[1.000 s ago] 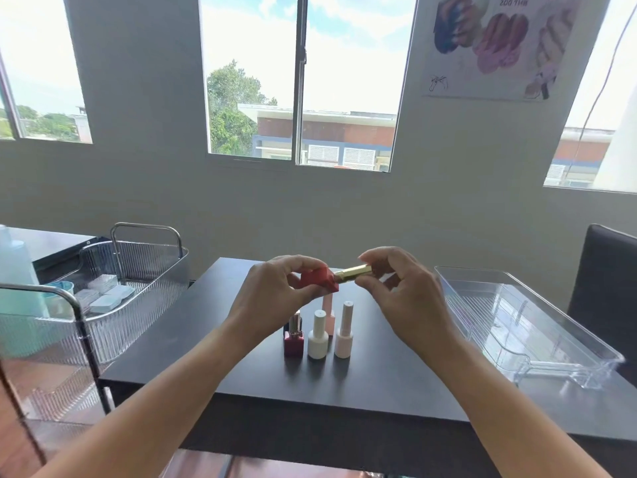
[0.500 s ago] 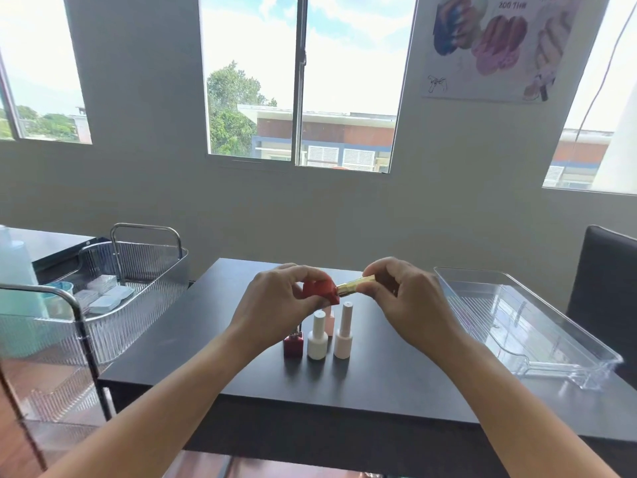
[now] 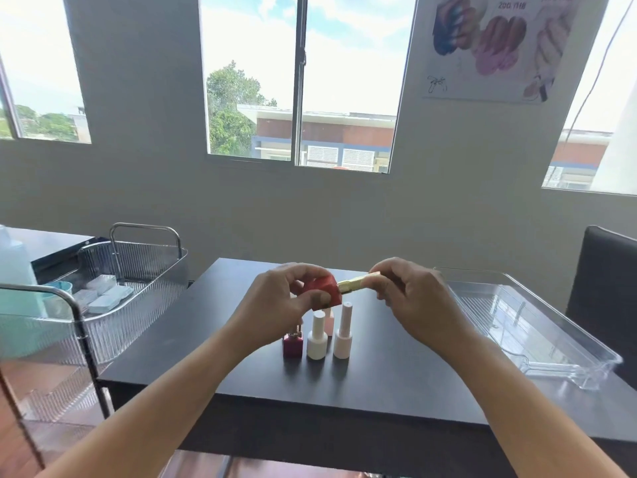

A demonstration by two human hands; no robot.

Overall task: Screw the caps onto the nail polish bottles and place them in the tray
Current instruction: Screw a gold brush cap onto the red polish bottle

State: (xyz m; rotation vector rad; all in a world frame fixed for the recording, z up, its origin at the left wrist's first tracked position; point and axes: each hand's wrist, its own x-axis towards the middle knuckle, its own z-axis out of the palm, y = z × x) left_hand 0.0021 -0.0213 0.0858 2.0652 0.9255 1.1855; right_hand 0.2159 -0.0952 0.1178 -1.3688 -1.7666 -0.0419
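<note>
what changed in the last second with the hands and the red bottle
Both hands sank slightly toward the table, left hand gripping the red bottle, right hand pinching its gold cap. Nothing let go. The standing bottles and tray stayed put.

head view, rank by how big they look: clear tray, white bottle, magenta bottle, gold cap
1. clear tray, the largest.
2. white bottle.
3. magenta bottle and gold cap look alike in size; the left hand hides the bottle's top and the right hand covers part of the cap, so I leave them unranked.
</note>
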